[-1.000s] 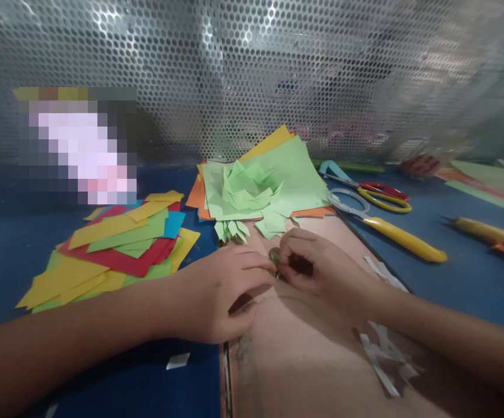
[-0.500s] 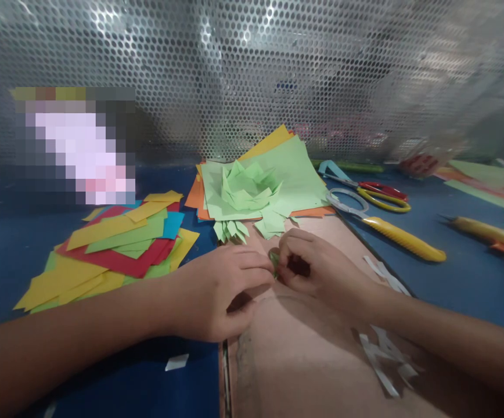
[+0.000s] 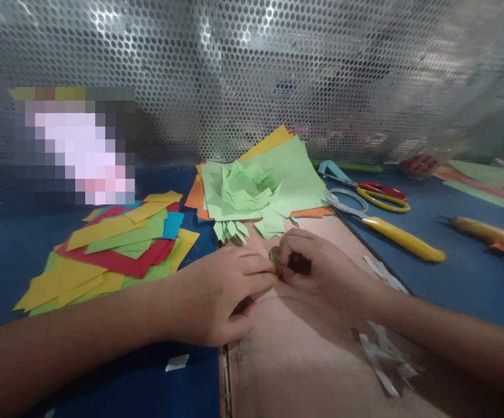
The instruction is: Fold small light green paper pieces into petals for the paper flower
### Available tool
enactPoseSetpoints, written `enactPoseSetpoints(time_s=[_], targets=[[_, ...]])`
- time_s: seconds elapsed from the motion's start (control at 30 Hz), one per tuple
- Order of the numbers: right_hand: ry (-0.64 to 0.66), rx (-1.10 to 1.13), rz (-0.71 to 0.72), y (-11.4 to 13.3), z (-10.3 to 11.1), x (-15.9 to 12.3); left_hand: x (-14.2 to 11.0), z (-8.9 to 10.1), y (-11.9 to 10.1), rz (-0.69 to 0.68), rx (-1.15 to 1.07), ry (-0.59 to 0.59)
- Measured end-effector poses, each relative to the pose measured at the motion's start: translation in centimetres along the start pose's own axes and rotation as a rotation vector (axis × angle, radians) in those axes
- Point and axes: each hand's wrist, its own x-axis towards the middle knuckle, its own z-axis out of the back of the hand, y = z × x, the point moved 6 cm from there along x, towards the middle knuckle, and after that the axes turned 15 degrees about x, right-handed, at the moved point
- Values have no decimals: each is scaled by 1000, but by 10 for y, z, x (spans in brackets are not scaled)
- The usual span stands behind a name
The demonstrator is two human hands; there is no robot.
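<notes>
Between my two hands a small piece of green paper (image 3: 273, 255) shows, mostly covered by fingers. My right hand (image 3: 317, 261) pinches it with thumb and forefinger, the other fingers curled. My left hand (image 3: 226, 290) is bent over the brown board (image 3: 295, 360), its fingertips pressed together at the paper's left side. Just beyond the hands lie small pointed folded green pieces (image 3: 231, 231) and flat green paper scraps (image 3: 272, 223). Behind them, a green paper form with pointed petals (image 3: 249, 186) rests on a light green sheet (image 3: 299, 174).
Coloured paper pieces (image 3: 117, 244) are heaped at left on the blue table (image 3: 125, 383). At right lie yellow-handled scissors (image 3: 404, 238), red-and-yellow scissors (image 3: 382, 194) and a yellow tool with a thin tip (image 3: 482, 232). White paper strips (image 3: 378, 360) lie by my right forearm. A perforated metal panel (image 3: 252, 75) stands behind.
My left hand has shifted slightly right and its fingertips have closed in a little towards my right hand. The green paper stays between the fingers; the right hand is nearly still.
</notes>
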Motion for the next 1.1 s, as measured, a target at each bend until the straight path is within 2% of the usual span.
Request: enactPoseSetpoints(time_s=[0.37, 0.77, 0.93, 1.1], targets=[[17, 132, -103, -17, 2, -3, 1, -2, 0, -32, -4, -17], [-5, 45, -51, -20, 14, -3, -2, -7, 1, 1, -38, 64], [2, -94, -47, -14, 16, -3, -4, -7, 2, 4, -2, 33], [0, -62, -37, -14, 14, -3, -5, -9, 0, -9, 6, 28]])
